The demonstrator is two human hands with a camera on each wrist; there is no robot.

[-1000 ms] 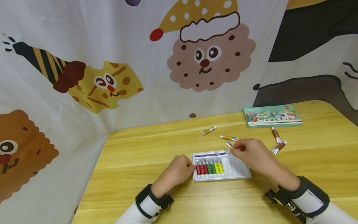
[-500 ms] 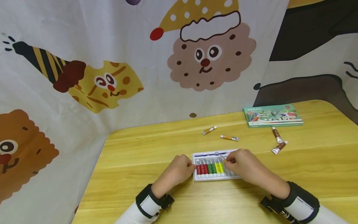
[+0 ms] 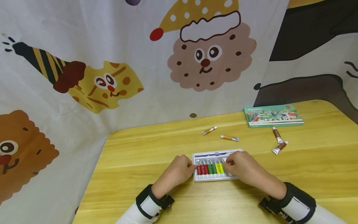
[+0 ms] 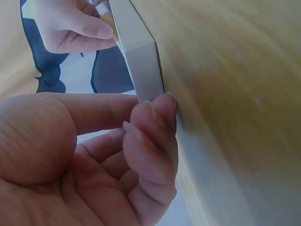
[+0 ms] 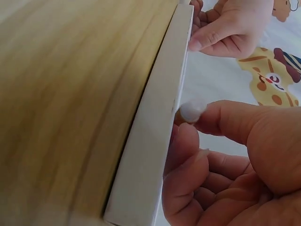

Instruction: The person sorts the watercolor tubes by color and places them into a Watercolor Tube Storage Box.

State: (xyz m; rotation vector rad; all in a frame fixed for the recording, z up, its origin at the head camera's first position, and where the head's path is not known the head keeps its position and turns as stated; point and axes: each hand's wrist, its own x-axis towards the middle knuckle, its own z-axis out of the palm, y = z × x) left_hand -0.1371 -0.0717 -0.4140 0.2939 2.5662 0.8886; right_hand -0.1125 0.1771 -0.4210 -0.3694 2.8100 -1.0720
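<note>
A white paint tray [image 3: 215, 179] lies on the table in the head view. Red paint tubes [image 3: 202, 169], green tubes [image 3: 211, 169] and yellow tubes [image 3: 219, 168] fill its left slots, below a blue paintbrush [image 3: 209, 154]. My left hand [image 3: 179, 169] holds the tray's left edge between thumb and curled fingers. Over the slots right of the yellow tubes, my right hand [image 3: 242, 166] pinches an ochre paint tube. Its white cap [image 5: 192, 112] shows in the right wrist view, and part of the ochre tube [image 4: 108, 21] in the left wrist view. My right hand covers the tray's right part.
Behind the tray lie two ochre tubes [image 3: 209, 130]. To the right are two brown tubes [image 3: 277, 135], near a green paint box [image 3: 273, 116] at the back edge. A cartoon-printed cloth [image 3: 156, 102] hangs behind the wooden table [image 3: 139, 146].
My right hand has carried the ochre tube left and down, from the tray's top right corner to the slots beside the yellow tubes. My left hand has stayed at the tray's left edge.
</note>
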